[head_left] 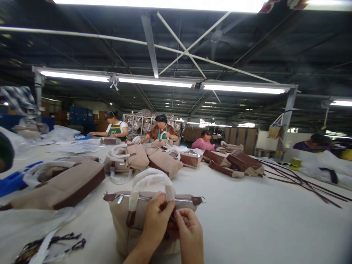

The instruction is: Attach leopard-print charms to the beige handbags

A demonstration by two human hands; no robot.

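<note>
A beige handbag with brown trim stands upright on the white table in front of me. Its handle is wrapped in white film, and a silver zip runs along the top. My left hand is closed in a pinch at the lower right end of the handle. Close beside it, my right hand also pinches, its fingertips almost meeting the left ones. Something small and dark shows between the fingertips, but the fingers hide most of it. Dark braided cords with a white strip lie at the lower left.
More beige bags lie to the left and across the table. Brown bags and long brown straps are at right. Plastic film covers the near left. Several co-workers sit around the table's far side.
</note>
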